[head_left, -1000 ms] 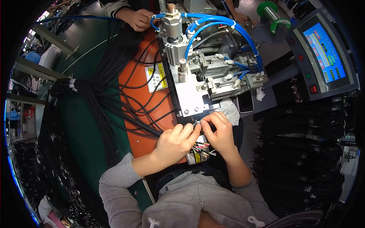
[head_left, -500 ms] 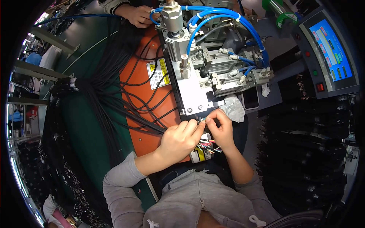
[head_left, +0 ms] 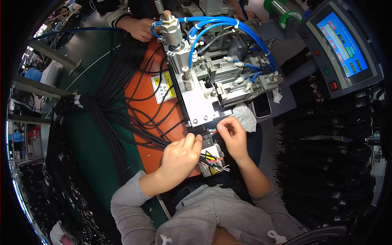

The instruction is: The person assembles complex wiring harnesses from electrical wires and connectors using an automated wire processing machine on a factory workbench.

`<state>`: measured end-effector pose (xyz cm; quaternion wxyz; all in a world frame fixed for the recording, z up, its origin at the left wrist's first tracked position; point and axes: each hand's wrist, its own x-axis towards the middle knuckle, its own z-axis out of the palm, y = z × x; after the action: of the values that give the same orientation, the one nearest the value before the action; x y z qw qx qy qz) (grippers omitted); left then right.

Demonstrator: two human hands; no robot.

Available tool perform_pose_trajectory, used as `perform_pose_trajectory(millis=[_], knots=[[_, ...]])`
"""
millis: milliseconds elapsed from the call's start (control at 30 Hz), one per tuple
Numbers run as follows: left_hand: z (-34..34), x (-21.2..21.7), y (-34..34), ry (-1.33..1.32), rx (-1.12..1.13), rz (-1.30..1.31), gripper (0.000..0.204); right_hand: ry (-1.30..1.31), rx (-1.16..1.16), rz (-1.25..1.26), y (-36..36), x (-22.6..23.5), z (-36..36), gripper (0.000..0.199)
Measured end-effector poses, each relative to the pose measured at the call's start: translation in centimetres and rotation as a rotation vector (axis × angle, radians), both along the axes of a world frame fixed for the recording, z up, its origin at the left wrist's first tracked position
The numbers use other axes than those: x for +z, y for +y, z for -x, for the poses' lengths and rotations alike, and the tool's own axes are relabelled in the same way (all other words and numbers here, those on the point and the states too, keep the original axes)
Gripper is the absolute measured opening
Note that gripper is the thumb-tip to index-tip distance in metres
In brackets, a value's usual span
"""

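Observation:
My left hand [head_left: 179, 157] is closed around black cables. Below its fingers, several cable ends [head_left: 213, 161] fan out with bared red, white, black and yellow wires. One cable reaches forward from the left fingertips, and its thin coloured wires [head_left: 212, 131] lie at the front of the machine. Thumb and forefinger of my right hand [head_left: 233, 136] are pinched at the tips of those wires. A metal machine [head_left: 200, 102] with a white top plate stands just beyond both hands. Under the fingers shows a small dark fixture block [head_left: 208, 141].
Black cables [head_left: 110, 110] sprawl over the orange board [head_left: 141, 98] and green table. A control screen [head_left: 343, 45] stands far right, near a phone [head_left: 261, 106] and white tissue [head_left: 245, 118]. Another person's hand [head_left: 142, 29] is beside the blue air hoses [head_left: 228, 21]. Cable bundles [head_left: 326, 163] hang at right.
My hands have moved apart, the left going left and slightly down, baring the coloured wires and dark block between them. The view has shifted, so the machine appears farther left.

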<state>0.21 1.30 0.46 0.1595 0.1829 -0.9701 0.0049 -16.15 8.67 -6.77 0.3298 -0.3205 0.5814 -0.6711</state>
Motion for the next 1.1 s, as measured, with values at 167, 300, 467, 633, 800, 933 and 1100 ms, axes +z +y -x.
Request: perform_pose_trajectory(millis=[167,300,467,633,800,933,1100], knots=[[-0.4,-0.5,-1.0,0.013,0.017,-0.12,0.025,0.465,0.513,0.327,0.8,3.9,2.6,0.027],[0.6,-0.1,-1.2,0.295,-0.135,-0.139,0.032,0.478,0.29,0.304,1.0,3.8,2.1,0.019],[0.2,-0.1,-1.0,0.38,-0.198,-0.176,0.028,0.553,0.175,0.251,1.2,4.9,0.9,0.016],[0.7,-0.2,-1.2,0.515,-0.185,-0.231,0.021,-0.011,0.096,0.421,0.7,4.0,-1.3,0.022],[0.5,-0.3,-1.2,0.526,-0.18,-0.186,0.02,0.235,0.141,0.432,0.2,4.1,-0.7,0.017],[0.6,-0.4,-1.4,0.515,-0.198,-0.174,0.019,0.026,0.27,0.277,0.7,3.8,-0.2,0.009],[0.6,-0.6,-1.1,0.392,-0.196,-0.147,0.02,-0.447,0.281,0.112,1.0,4.0,-0.2,0.007]])
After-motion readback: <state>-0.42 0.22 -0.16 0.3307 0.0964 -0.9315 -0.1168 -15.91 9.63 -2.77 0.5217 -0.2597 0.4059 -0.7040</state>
